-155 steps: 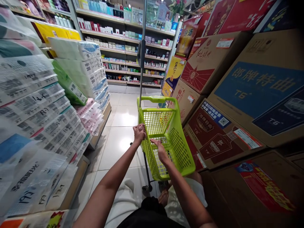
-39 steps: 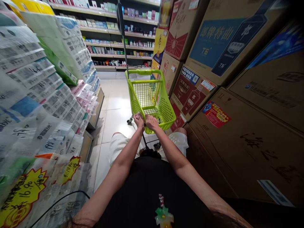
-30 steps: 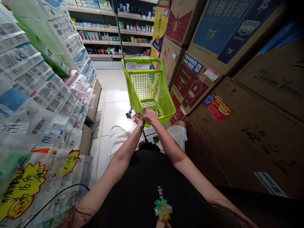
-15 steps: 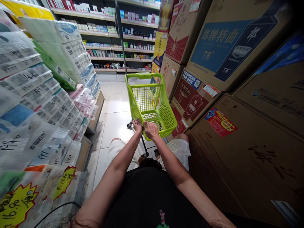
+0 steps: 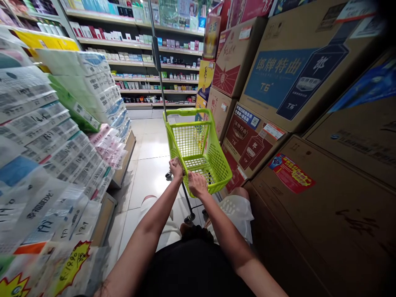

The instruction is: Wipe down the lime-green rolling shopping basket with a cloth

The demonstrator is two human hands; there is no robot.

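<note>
In front of my knees stands a lime-green shopping cart [image 5: 220, 154], a plastic mesh basket on a dark wheeled frame. No goods show inside its basket. My left hand [image 5: 176, 168] is closed around the rim at the near left corner. Just to the right of it, my right hand [image 5: 197, 183] curls its fingers over the near rim. A tall thin pole [image 5: 161, 82] rises along the cart's left side. The undersides of both grips are hidden.
Stacked packs of tissue paper [image 5: 62, 111] line the left side. Large cardboard boxes [image 5: 281, 70] are piled close on the right. Shelves of small packaged goods [image 5: 145, 62] stand across the far end. Pale floor tiles [image 5: 145, 140] run between the stacks.
The view has tilted up, so more of the upper shelves and box tops shows. Both hands stay on the cart's rim, which sits slightly lower in view.
</note>
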